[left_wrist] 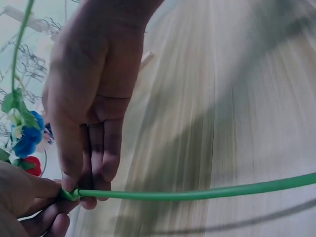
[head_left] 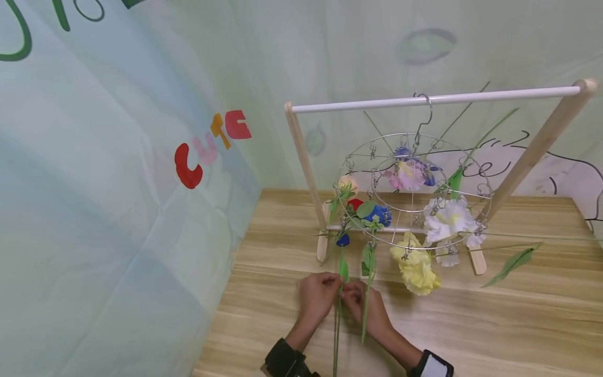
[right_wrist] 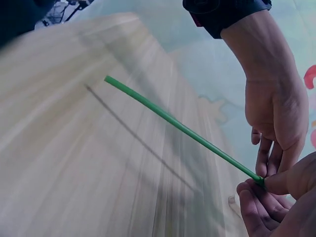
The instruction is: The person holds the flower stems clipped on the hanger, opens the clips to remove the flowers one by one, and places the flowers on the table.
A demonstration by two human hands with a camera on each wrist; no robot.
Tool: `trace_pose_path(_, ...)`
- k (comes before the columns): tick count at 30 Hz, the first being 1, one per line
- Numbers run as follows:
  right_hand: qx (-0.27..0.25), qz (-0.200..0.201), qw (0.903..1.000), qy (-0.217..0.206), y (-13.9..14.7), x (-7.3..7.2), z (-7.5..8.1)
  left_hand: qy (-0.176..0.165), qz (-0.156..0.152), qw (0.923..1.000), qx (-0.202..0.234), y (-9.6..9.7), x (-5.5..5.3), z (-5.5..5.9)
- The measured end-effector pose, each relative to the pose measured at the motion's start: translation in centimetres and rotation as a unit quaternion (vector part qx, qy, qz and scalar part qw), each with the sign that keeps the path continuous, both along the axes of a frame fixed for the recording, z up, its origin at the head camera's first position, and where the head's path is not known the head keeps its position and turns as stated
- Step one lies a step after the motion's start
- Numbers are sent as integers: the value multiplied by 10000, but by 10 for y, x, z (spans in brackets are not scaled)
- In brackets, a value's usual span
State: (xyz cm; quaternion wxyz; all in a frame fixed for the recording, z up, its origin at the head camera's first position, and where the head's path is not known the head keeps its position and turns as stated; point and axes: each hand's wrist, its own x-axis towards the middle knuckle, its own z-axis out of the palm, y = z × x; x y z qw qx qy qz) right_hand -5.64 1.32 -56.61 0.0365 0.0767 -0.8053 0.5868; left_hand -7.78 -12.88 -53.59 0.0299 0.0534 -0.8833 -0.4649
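Both hands meet at one artificial flower's green stem (head_left: 336, 335), below a green leaf (head_left: 344, 269) and a small blue bud (head_left: 343, 240). My left hand (head_left: 319, 296) pinches the stem between thumb and fingers at a small knobby joint. From the other side, my right hand (head_left: 372, 309) pinches that same joint, fingertips close against the left ones. The stem's long lower part (right_wrist: 173, 123) runs back toward me, its cut end in sight in the right wrist view. Another hanging stem (head_left: 365, 314) passes in front of my right hand in the head view.
A round wire drying rack (head_left: 393, 245) with clips hangs from a white rod (head_left: 358, 104) on a wooden stand (head_left: 303, 152). Yellow flowers (head_left: 419, 272), white flowers (head_left: 449, 220), a pink flower (head_left: 409, 175) and blue flowers (head_left: 379, 214) hang there. A printed cloth (head_left: 118, 183) borders the table (head_left: 264, 251).
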Motion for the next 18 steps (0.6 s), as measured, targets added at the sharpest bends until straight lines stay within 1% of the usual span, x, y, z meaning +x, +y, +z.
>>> trace_pose_path(3, 66, -55, 9999, 88, -1, -9, -4, 281, 58, 9988, -400, 3, -7, -3)
trace_pose_path(6, 250, -103, 9994, 208, -3, -17, -6, 511, 99, 9954, -809, 4, -14, -6)
trace_pose_path(9, 453, -154, 9986, 231, -4, -24, -8, 528, 128, 9931, -1042, 5, -20, -11)
trace_pose_path(12, 646, -225, 9974, 235, -5, -29, -10, 492, 151, 9930, -1065, 6, -25, -15)
trace_pose_path(18, 801, -285, 9960, 255, -6, -35, -15, 520, 302, 9889, -1361, 5, -30, -23)
